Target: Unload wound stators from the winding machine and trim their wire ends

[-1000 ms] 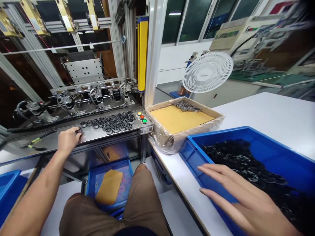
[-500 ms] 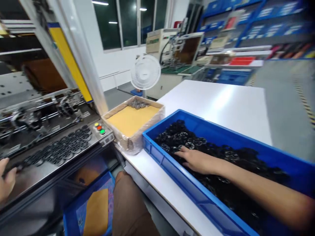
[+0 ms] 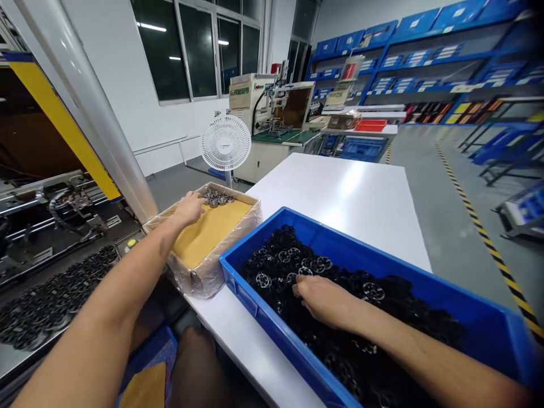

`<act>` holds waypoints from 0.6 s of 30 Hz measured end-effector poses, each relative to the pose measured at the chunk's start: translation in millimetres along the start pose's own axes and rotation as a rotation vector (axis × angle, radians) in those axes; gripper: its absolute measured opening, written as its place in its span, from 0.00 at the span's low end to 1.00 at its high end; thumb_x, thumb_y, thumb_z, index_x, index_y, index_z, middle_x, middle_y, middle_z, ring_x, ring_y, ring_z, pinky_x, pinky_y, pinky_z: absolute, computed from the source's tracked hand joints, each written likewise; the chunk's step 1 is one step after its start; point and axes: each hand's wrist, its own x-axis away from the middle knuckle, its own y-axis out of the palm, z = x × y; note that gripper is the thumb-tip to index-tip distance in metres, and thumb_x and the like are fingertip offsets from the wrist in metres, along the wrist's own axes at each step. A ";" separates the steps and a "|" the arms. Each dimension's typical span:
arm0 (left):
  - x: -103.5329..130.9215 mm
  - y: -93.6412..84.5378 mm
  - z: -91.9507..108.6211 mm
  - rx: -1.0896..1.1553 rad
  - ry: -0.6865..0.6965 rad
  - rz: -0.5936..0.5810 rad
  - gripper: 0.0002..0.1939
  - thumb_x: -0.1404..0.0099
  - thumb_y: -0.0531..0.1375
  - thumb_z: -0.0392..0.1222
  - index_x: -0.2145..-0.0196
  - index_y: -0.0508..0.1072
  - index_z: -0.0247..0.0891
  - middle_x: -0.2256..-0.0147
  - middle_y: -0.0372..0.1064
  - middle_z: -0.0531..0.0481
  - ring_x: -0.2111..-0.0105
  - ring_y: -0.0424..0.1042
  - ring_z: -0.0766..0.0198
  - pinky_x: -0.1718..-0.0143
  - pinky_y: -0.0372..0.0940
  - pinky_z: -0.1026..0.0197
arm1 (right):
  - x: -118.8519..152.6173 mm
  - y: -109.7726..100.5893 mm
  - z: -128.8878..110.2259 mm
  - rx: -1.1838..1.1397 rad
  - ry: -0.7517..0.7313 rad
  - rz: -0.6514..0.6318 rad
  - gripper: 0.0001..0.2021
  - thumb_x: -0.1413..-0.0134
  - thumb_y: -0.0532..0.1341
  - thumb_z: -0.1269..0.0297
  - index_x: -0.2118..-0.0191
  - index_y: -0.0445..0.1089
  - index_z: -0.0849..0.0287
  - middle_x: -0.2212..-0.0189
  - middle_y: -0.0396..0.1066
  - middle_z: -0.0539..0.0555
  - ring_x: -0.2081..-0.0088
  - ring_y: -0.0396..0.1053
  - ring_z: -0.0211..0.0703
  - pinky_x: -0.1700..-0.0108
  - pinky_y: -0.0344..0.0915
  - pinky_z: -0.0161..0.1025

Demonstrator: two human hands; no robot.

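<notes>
My left hand reaches into the plastic-lined box, at the edge of a small pile of grey metal parts on yellow sheet. Its fingers are bent, and their tips are hidden. My right hand is inside the blue bin, over black round parts. The fingers of that hand are curled together, and whatever they hold is too hidden to name. Rows of black parts lie on the machine's metal ledge at the left.
The white table carries the bin and box. A white fan stands behind the box. The machine's slanted post rises at the left. Below lies a yellow sheet in a blue container.
My left hand has moved from the machine ledge to the lined box. The right hand's fingers have drawn together in the bin. The view has turned to the right.
</notes>
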 end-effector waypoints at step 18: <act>22.0 -3.0 33.8 0.869 -0.134 0.007 0.16 0.34 0.63 0.48 0.55 0.74 0.34 0.54 0.74 0.45 0.56 0.75 0.57 0.53 0.71 0.49 | -3.8 15.7 7.1 -0.263 -0.188 0.419 0.09 0.45 0.58 0.78 0.62 0.74 0.62 0.65 0.74 0.57 0.65 0.75 0.45 0.61 0.72 0.40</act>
